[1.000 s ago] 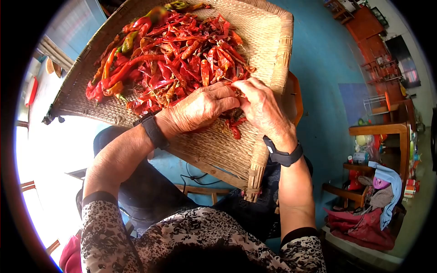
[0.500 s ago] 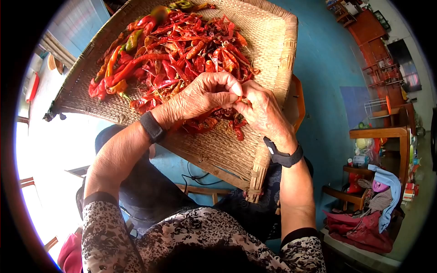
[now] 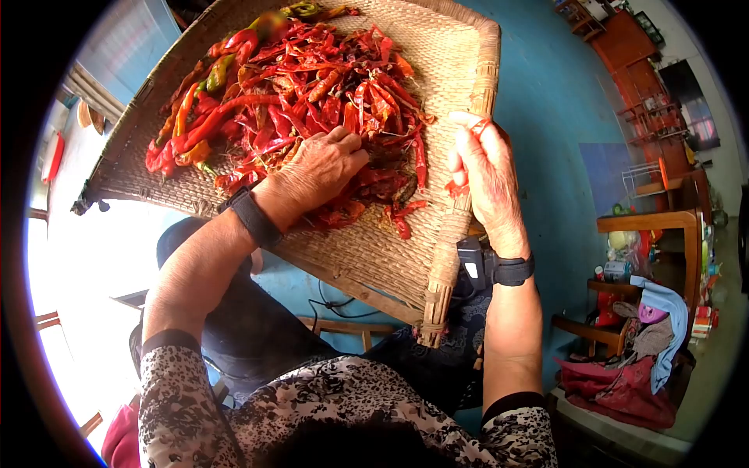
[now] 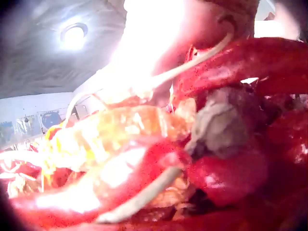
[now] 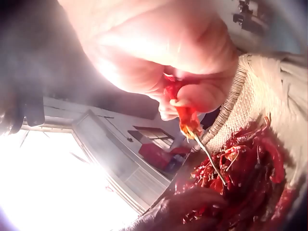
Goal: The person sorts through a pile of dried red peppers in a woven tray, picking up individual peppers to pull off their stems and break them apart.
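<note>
Chili (image 5: 187,118) gripped in my right hand (image 3: 485,168) could drop past the tray's 3 o'clock rim (image 3: 484,90) if I loosen. Left hand (image 3: 321,168): can't tell its grip.

A pale, black-patterned top (image 3: 328,386) with black sleeve edges (image 3: 171,338) is worn with dark trousers (image 3: 250,308) and black wrist straps (image 3: 512,270).

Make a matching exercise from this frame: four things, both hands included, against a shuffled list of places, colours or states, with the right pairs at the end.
Things
1. Left hand
2. Right hand
3. Woven tray
4. Floor

Descriptions
A. holding a red pepper
B. blue
C. at the pepper heap
D. straw-coloured

Right pairs: 1-C, 2-A, 3-D, 4-B
</note>
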Motion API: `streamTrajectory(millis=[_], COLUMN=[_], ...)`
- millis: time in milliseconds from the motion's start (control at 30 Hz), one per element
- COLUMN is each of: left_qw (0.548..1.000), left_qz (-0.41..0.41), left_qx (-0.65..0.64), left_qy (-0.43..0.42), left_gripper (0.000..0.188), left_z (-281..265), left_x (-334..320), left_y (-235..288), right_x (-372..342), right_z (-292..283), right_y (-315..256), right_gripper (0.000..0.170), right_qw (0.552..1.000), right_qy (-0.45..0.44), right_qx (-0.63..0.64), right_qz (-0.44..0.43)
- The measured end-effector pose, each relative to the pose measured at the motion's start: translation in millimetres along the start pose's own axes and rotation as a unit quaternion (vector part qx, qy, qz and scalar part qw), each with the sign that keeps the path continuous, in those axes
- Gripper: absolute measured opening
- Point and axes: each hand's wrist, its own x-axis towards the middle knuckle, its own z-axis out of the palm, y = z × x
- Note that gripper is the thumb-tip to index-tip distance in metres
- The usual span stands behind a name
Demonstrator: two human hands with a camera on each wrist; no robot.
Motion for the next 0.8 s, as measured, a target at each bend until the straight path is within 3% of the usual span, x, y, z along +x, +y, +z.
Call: streamTrajectory(millis=[233,267,367,500,533,567,667,700,733,767,800], left_qw=[0.999,0.998,0.995,0.993,0.993,0.996,0.998,0.997,0.997,0.997,0.997], left_qz=[-0.001,-0.009,-0.019,-0.005,-0.007,-0.003,-0.002,-0.006,-0.006,-0.019,-0.032], left_qx=[0.028,0.035,0.043,0.058,0.058,0.045,0.036,0.042,0.041,0.018,-0.005], left_qy=[-0.015,-0.047,-0.088,-0.101,-0.101,-0.073,-0.054,-0.063,-0.063,-0.066,-0.069], left_gripper=[0.004,0.006,0.008,0.008,0.008,0.005,0.003,0.006,0.006,0.012,0.018], left_z=[-1.3,-3.7,-4.3,-3.1,-1.7,0.3,0.1,-1.3,-3.0,-5.0,-6.1], left_x=[-1.7,-0.9,-1.3,-5.2,-6.5,-8.2,-9.4,-8.7,-7.4,-5.2,-3.4], left_y=[0.4,0.7,-0.3,-2.1,-2.0,-1.7,0.2,1.3,3.1,5.5,7.5], right_x=[2.6,4.3,6.3,5.8,1.1,4.4,-0.7,0.0,1.0,2.6,4.8], right_z=[-26.6,-31.1,-50.5,-85.9,-86.3,-105.0,-108.0,-108.2,-109.5,-110.2,-97.2], right_y=[-5.2,-3.9,4.1,20.1,11.1,27.3,26.3,33.2,37.6,41.3,35.5], right_gripper=[0.045,0.047,0.038,0.032,0.032,0.032,0.027,0.025,0.023,0.023,0.023], right_qw=[0.997,0.995,0.983,0.963,0.951,0.925,0.904,0.803,0.658,0.657,0.737], right_qy=[0.079,0.098,0.14,0.213,0.249,0.262,0.286,0.308,0.314,0.314,0.275], right_qx=[-0.02,-0.014,-0.122,-0.163,-0.184,-0.272,-0.317,-0.5,-0.655,-0.655,-0.587], right_qz=[0.0,0.003,-0.012,-0.022,0.004,-0.038,0.013,-0.097,-0.201,-0.201,-0.192])
